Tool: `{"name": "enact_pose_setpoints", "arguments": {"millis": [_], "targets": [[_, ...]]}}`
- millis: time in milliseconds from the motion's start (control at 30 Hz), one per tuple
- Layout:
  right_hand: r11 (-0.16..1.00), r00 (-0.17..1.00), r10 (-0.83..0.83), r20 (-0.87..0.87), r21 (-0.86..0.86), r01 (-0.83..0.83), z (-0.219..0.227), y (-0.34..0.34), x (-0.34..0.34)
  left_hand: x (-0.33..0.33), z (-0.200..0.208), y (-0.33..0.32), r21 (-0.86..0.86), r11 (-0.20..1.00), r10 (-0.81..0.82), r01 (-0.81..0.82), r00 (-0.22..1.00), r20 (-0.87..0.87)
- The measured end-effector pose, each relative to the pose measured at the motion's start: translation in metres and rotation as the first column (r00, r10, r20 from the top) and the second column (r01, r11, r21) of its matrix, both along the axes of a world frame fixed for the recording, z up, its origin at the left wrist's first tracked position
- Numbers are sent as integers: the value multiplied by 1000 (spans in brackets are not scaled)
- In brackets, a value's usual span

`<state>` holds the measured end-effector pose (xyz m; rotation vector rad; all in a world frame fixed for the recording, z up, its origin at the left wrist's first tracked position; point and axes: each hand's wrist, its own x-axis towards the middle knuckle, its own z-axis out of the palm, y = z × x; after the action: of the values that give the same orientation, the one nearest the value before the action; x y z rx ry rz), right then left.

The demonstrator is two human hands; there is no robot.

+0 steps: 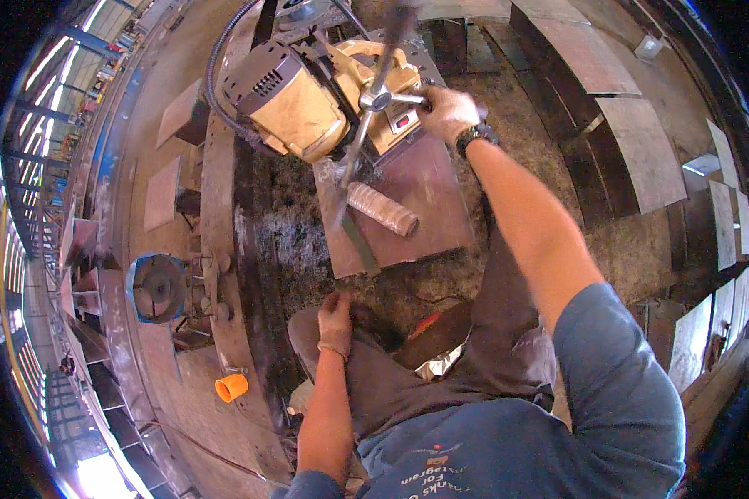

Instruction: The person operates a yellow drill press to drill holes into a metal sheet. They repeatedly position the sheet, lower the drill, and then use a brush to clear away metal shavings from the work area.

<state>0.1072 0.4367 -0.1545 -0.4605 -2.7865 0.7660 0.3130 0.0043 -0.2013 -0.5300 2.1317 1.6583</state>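
Observation:
A yellow magnetic drill (308, 108) with a dark motor cap stands on a reddish-brown steel plate (424, 200). My right hand (451, 115), in a pale glove, is closed round one spoke end of the drill's feed handle (377, 101). The handle's other spokes are smeared by motion. My left hand (334, 326), also gloved, rests on my left knee, its fingers loosely bent and nothing visible in it. Between the drill and my knees, a pale ridged cylinder (381, 208) lies on the plate. Beside it is a narrow dark strip (358, 247).
A black ribbed hose (214, 79) loops round the drill's left side. Steel plates and beams (641, 154) stand along the right. At left are a round blue-rimmed container (156, 289) and an orange cup-shaped piece (231, 387). Dark debris (287, 224) covers the surface beside the plate.

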Motion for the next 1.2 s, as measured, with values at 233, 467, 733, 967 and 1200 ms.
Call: {"name": "enact_pose_setpoints", "arguments": {"millis": [233, 467, 733, 967, 1200], "targets": [[797, 960, -269, -80, -578, 176, -61, -97, 2, -7, -23, 20, -89, 994, -59, 62, 998, 35], [739, 923, -385, -27, -608, 290, -43, -113, 10, -25, -42, 39, -123, 988, -98, 92, 994, -45], [740, 961, -277, -13, -641, 205, -37, -100, 14, -44, -56, 56, -196, 981, -28, 15, 998, -63], [780, 965, -248, 91, -571, 254, -28, -107, 12, -60, -72, 52, -714, 695, -178, 79, 982, -66], [832, 971, -225, -81, -534, 148, -61, -96, 16, -70, -72, 75, -817, 530, -329, 230, 943, 52]]}}
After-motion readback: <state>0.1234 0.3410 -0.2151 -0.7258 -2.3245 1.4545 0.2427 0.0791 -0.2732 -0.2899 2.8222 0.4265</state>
